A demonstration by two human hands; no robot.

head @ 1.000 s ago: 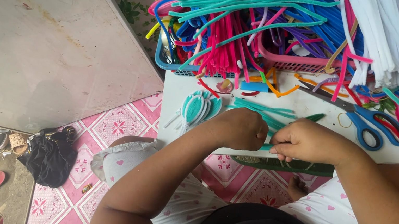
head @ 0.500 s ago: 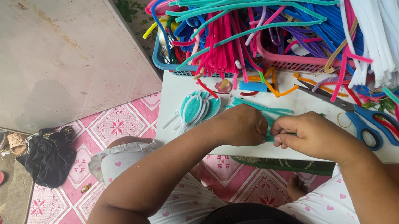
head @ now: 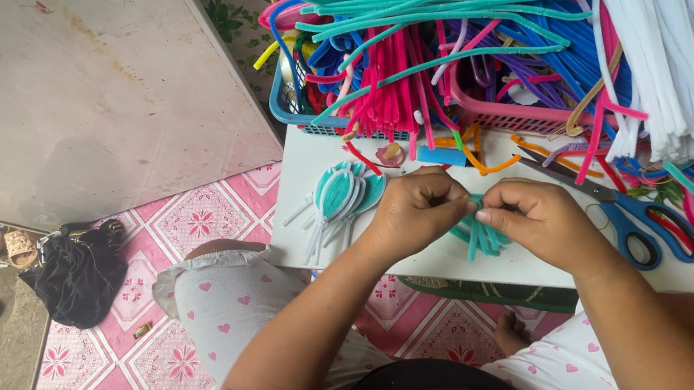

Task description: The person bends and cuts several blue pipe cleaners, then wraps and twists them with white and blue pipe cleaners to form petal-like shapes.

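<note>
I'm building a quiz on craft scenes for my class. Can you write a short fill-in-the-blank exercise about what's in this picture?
1. Both hands, the left hand and the right hand, pinch a bundle of ____ coloured pipe cleaners.
2. The scissors beside the right hand have ____ handles.
3. The finished teal and white leaf shapes lie on the ____ table.

Missing words: teal; blue; white

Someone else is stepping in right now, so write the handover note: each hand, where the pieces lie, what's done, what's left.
Left hand and right hand: both pinch the teal pipe cleaners between them, over the white table.
Finished-looking teal and white looped pieces lie left of the hands.
Blue scissors lie right of them; loose stems fill the baskets behind.
Done: those looped pieces. Left: the bundle in hand looks unfinished.
</note>
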